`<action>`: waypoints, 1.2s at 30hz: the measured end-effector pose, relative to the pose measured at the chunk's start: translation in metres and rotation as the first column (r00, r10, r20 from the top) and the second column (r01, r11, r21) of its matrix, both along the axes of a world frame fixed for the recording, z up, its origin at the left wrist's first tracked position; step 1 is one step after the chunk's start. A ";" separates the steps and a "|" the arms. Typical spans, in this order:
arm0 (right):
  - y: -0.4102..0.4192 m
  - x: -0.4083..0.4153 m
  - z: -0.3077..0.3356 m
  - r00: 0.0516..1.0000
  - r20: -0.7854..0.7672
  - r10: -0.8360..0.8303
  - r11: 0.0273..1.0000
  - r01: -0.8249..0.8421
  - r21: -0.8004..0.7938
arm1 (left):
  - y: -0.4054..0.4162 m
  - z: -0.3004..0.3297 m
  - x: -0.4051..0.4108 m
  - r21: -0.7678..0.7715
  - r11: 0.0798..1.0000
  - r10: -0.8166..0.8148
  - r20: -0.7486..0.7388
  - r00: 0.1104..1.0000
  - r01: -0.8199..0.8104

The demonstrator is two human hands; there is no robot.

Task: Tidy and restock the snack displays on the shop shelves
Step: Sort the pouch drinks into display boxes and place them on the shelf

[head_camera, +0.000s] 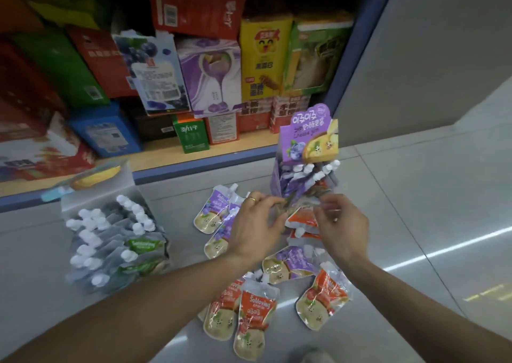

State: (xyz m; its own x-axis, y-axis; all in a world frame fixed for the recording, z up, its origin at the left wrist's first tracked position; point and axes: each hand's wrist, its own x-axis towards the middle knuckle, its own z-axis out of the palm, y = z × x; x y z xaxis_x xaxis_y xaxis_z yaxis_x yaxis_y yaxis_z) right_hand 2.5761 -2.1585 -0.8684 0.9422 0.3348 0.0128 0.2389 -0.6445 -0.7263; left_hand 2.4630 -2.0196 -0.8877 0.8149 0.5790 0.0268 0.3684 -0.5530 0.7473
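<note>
A purple cardboard display box (pixel 306 152) stands on the grey floor, holding several purple spout pouches with white caps. Both hands meet at its front lower edge. My left hand (pixel 253 224), with a ring, pinches a blurred pouch there, and my right hand (pixel 340 221) grips the same spot from the right. What lies between the fingers is blurred. An orange pouch (pixel 302 218) lies just under my hands. Purple pouches (pixel 213 213) and orange pouches (pixel 255 318) lie scattered on the floor around my arms.
A second display box (pixel 110 240) with green pouches stands on the floor at left. Behind, a low shelf (pixel 194 166) with a blue edge carries stacked snack cartons. A grey wall panel (pixel 429 57) rises at right.
</note>
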 end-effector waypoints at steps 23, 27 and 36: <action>0.004 0.097 -0.002 0.977 0.131 0.168 0.978 -0.148 -0.149 | -0.001 -0.022 0.055 -0.011 0.957 0.288 -0.106 0.952 -0.291; 0.006 0.103 -0.009 0.979 0.096 0.179 0.968 -0.157 -0.196 | 0.000 -0.022 0.059 0.035 0.966 0.257 -0.110 0.960 -0.255; 0.012 0.100 -0.027 0.976 0.163 0.146 0.982 -0.122 -0.145 | 0.008 -0.018 0.059 0.217 0.968 0.136 -0.011 0.991 -0.130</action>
